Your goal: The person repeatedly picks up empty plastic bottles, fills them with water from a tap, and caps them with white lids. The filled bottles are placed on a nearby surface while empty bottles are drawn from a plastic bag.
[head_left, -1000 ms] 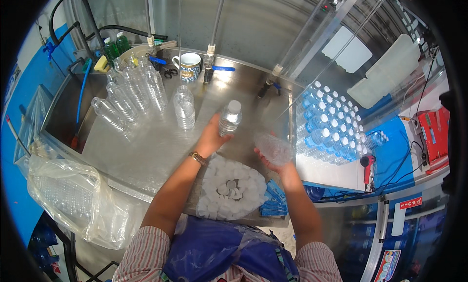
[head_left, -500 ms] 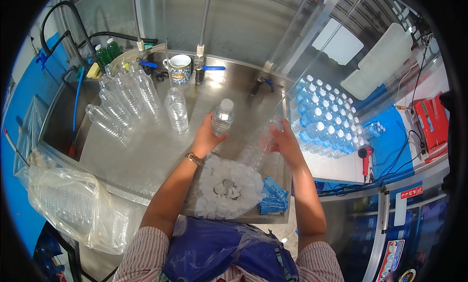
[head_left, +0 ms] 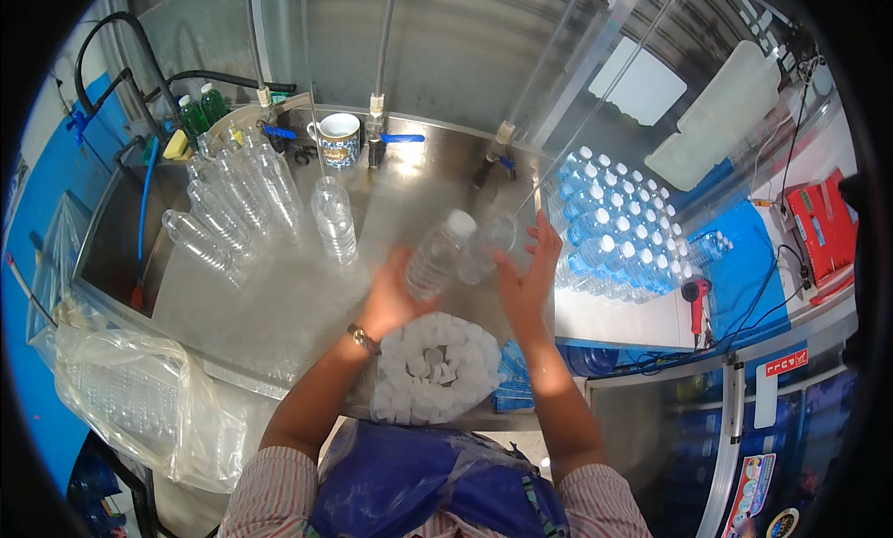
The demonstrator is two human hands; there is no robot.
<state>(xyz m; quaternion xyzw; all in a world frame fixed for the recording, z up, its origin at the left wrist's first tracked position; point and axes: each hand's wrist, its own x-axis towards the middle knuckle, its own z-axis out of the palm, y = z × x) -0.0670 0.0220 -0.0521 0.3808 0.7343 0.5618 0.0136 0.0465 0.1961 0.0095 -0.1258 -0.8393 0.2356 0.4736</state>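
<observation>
My left hand (head_left: 395,294) is wrapped round a clear bottle (head_left: 437,257) with a white cap, tilted to the right above the metal counter. Just right of it, my right hand (head_left: 532,279) has its fingers spread, the thumb over the edge of a clear, see-through plastic piece (head_left: 486,250), apparently an empty bottle, partly lost in blur. Whether the thumb touches it is hard to tell. Under a tap stands an uncapped clear bottle (head_left: 336,224). A heap of white bottle caps (head_left: 409,389) lies close to my body, beside blue printed strips (head_left: 512,389).
Several empty bottles (head_left: 233,189) lean at the left of the metal counter (head_left: 214,305). A patterned mug (head_left: 339,140) stands by taps with blue handles. Rows of capped bottles (head_left: 619,217) fill the right side, near a red heat gun (head_left: 696,301). A plastic bag (head_left: 139,389) hangs left.
The capped bottle in my left hand has moved right, toward the other hand. My right hand has shifted slightly left and its fingers have spread from around the clear plastic piece.
</observation>
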